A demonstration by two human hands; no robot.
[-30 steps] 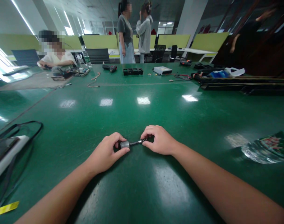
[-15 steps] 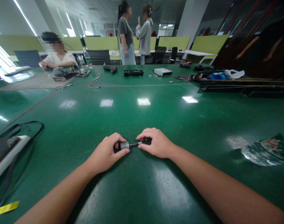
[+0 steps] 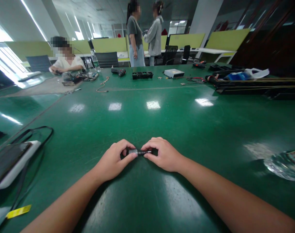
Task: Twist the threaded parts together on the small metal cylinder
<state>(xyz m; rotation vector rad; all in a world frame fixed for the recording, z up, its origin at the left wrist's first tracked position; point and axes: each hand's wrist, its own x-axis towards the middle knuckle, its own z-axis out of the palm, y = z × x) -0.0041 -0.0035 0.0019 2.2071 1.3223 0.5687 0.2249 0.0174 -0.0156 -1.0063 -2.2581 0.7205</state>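
A small metal tool part (image 3: 133, 151) with a grey cylinder on its left and a thin dark shaft on its right lies level just above the green table (image 3: 137, 123). Thumb and fingers of my left hand (image 3: 115, 158) pinch the grey cylinder. From the other side, my right hand (image 3: 164, 153) closes thumb and fingertips on the shaft, whose narrow tip shows between them. Only a small gap parts the fingertips of both hands. Whether the part touches the tabletop I cannot tell.
On the left lie a phone (image 3: 10, 158) on a white object, a black cable and a yellow tag (image 3: 18, 211). A plastic bottle (image 3: 286, 164) is at the right. Tools and a white box (image 3: 173, 73) line the far side; a seated person (image 3: 67, 61) is beyond.
The view has shifted slightly left, so the scene sits further right. My right hand's fingertips have moved along the shaft, closer to the cylinder and my left hand.
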